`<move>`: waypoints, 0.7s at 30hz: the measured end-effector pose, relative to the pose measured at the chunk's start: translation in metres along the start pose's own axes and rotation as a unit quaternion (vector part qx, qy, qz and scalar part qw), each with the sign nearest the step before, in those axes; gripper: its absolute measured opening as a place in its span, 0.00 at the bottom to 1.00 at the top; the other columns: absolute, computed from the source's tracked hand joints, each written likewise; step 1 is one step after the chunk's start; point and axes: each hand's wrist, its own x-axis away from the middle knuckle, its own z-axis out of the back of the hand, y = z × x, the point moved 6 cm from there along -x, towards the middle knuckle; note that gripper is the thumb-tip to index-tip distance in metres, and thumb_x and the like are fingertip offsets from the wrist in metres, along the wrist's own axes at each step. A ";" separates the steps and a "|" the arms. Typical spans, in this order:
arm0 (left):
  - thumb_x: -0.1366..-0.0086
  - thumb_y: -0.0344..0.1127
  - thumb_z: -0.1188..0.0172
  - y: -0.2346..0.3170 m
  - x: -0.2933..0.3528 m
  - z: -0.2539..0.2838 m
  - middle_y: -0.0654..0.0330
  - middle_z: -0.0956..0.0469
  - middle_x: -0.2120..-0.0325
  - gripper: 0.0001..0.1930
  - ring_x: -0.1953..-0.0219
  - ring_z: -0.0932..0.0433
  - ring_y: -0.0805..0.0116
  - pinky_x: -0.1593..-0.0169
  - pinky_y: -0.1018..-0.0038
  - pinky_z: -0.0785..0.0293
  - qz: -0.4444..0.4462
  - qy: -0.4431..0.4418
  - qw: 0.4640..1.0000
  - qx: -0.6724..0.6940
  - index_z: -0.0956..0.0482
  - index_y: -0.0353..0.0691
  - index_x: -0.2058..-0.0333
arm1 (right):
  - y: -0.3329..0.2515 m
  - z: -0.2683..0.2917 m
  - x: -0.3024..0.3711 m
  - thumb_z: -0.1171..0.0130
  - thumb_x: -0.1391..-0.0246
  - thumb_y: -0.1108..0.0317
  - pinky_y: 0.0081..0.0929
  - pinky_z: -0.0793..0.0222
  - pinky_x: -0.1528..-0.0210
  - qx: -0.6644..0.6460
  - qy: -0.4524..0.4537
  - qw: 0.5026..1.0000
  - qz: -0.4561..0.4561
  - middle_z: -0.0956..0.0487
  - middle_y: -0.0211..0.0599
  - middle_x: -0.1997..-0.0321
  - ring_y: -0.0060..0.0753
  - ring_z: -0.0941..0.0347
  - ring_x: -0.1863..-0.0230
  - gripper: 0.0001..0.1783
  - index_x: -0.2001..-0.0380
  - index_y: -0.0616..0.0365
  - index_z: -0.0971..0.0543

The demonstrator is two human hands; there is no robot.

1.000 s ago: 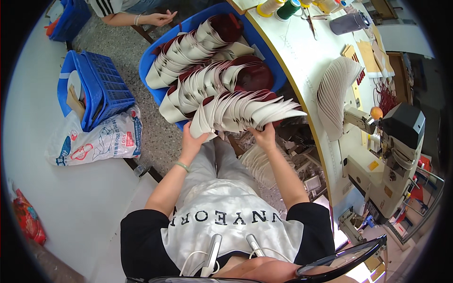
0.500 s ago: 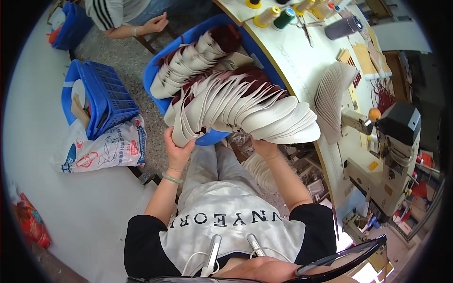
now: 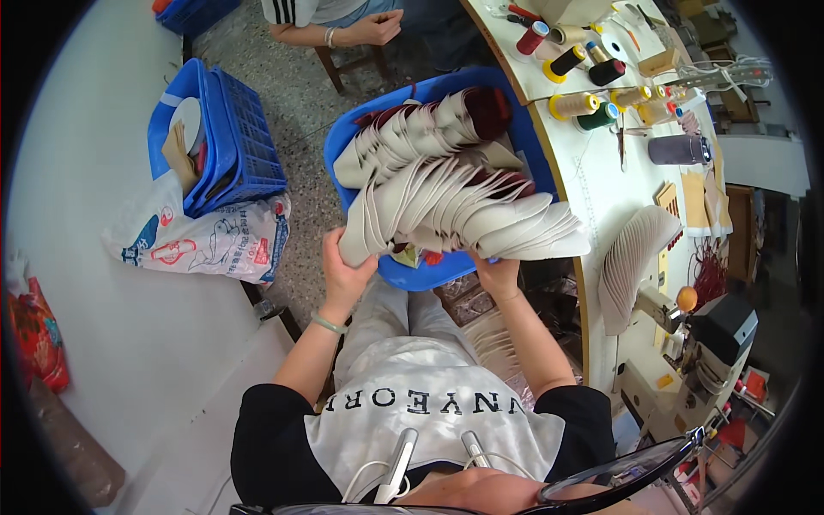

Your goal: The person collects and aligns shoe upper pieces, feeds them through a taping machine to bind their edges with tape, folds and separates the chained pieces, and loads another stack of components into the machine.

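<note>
Between my hands hangs a long fanned bundle of curved cream pieces, thin and flexible like cut leather, with dark red showing at some edges. My left hand is closed around the bundle's left end. Under its right part, my right hand grips from below, its fingers partly hidden. Below the bundle is a blue plastic tub, and the bundle covers much of its opening. A second stack of cream and dark red pieces lies in the far side of the tub.
On the right, a white worktable carries thread spools, a dark bottle, another fanned stack and a sewing machine. Blue crates and a printed white sack stand left. A co-worker's hand is beyond the tub.
The view has shifted, so the tub and table appear lower and farther right. My hands still hold the bundle, which sits more over the tub, with less dark red showing.
</note>
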 end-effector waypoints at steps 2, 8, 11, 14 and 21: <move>0.56 0.30 0.31 -0.003 0.008 -0.003 0.50 0.31 0.58 0.32 0.54 0.29 0.55 0.48 0.64 0.33 0.024 -0.009 0.999 0.027 0.36 0.34 0.51 | 0.007 0.005 0.013 0.30 0.59 0.72 0.35 0.31 0.52 0.018 -0.009 0.999 -0.026 0.20 0.42 0.59 0.42 0.24 0.57 0.18 0.61 0.61 0.21; 0.54 0.34 0.31 -0.041 0.077 -0.020 0.45 0.30 0.54 0.36 0.51 0.28 0.54 0.47 0.64 0.32 0.188 -0.158 0.968 0.043 0.38 0.32 0.47 | 0.025 0.030 0.088 0.29 0.62 0.73 0.32 0.34 0.47 0.073 -0.069 0.982 -0.161 0.22 0.45 0.54 0.39 0.26 0.50 0.32 0.51 0.65 0.29; 0.52 0.36 0.30 -0.052 0.089 -0.033 0.50 0.29 0.54 0.37 0.51 0.29 0.60 0.47 0.66 0.32 0.228 -0.249 0.941 0.023 0.39 0.33 0.46 | 0.036 0.033 0.115 0.28 0.65 0.73 0.32 0.35 0.44 0.075 -0.079 0.965 -0.241 0.24 0.47 0.49 0.41 0.28 0.47 0.39 0.46 0.64 0.34; 0.53 0.37 0.29 -0.074 0.099 -0.043 0.50 0.28 0.54 0.37 0.50 0.29 0.60 0.47 0.66 0.32 0.241 -0.274 0.931 0.024 0.38 0.33 0.46 | 0.026 0.034 0.121 0.28 0.65 0.73 0.32 0.36 0.44 0.054 -0.070 0.959 -0.270 0.25 0.47 0.48 0.42 0.29 0.46 0.40 0.45 0.63 0.34; 0.55 0.41 0.28 -0.082 0.089 -0.059 0.44 0.27 0.55 0.41 0.52 0.26 0.53 0.48 0.64 0.30 0.226 -0.286 0.930 0.032 0.39 0.30 0.46 | 0.038 0.035 0.119 0.30 0.64 0.75 0.32 0.35 0.45 0.049 -0.042 0.964 -0.258 0.24 0.47 0.50 0.42 0.28 0.47 0.41 0.44 0.62 0.35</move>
